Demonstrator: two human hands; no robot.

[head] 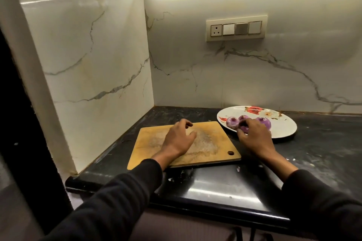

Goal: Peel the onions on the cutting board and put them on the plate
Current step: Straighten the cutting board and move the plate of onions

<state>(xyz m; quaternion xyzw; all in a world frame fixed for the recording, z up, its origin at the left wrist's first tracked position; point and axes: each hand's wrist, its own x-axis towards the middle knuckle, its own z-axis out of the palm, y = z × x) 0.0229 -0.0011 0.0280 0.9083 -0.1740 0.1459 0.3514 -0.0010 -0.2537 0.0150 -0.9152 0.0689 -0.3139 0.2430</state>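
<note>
A wooden cutting board (207, 139) lies on the black counter with no onion on it. My left hand (179, 138) hovers over the board, fingers loosely curled, holding nothing. To the right stands a white plate (282, 126) with a red flower print. Three peeled purple onions rest on it: one at the left (232, 122), one behind it (243, 117), one at the right (264, 121). My right hand (254, 136) is at the plate's near left rim, its fingers curled round a fourth peeled onion (243, 128), which is mostly hidden.
The black counter (215, 184) has small white scraps near its front edge. Marble walls close the corner at the left and the back. A switch panel (236, 29) sits on the back wall. The counter runs on to the right of the plate.
</note>
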